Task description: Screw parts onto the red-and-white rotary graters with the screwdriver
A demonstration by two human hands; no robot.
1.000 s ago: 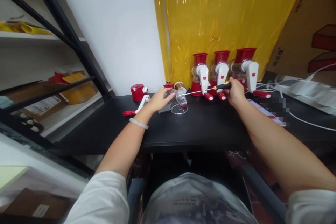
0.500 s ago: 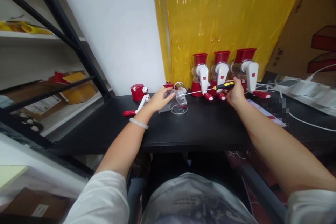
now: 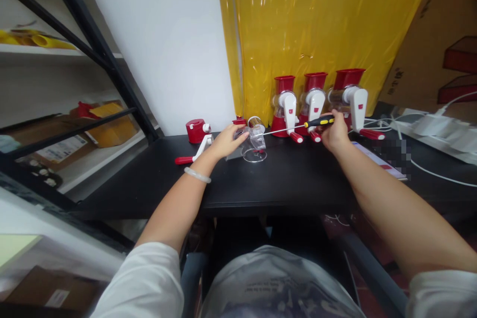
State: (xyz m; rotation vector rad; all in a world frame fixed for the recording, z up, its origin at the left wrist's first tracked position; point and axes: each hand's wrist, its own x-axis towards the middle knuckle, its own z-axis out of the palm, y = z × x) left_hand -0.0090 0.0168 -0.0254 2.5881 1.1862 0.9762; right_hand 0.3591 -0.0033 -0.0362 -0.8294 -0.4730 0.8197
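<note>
My left hand [image 3: 231,141] is closed round a clear plastic grater body [image 3: 257,139] lying on its side on the black table. My right hand [image 3: 334,132] grips the black and yellow handle of a screwdriver [image 3: 319,121]. The long shaft runs leftward, its tip at the right side of the clear body; whether it sits in a screw cannot be made out. Behind the body is a metal grater drum [image 3: 256,122]. Left of my left hand stand a red grater part [image 3: 196,131] and a white crank with a red handle [image 3: 184,160].
Three red and white rotary graters, the nearest one [image 3: 285,107] by the screwdriver shaft, stand along the back. A phone [image 3: 378,160] lies on the table [image 3: 298,179] at right, near white cables and a power strip [image 3: 439,131]. Shelving [image 3: 85,169] flanks the left.
Almost nothing differs. Both hands keep their hold on the clear body and the screwdriver, and the whole view has shifted very slightly.
</note>
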